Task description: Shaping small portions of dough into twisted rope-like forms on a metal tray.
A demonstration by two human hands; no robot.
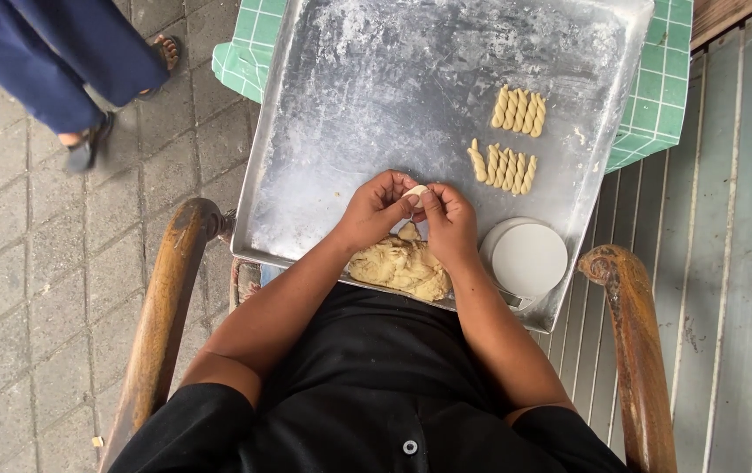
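My left hand and my right hand meet above the near part of a floured metal tray, both pinching one small piece of pale dough between the fingertips. Just below the hands a lump of yellowish dough lies on the tray's near edge. Two rows of twisted dough sticks lie on the right half of the tray.
A small round white scale sits at the tray's near right corner. The tray rests on a green checked cloth. Wooden chair arms flank me. Another person's legs stand on the paving at top left.
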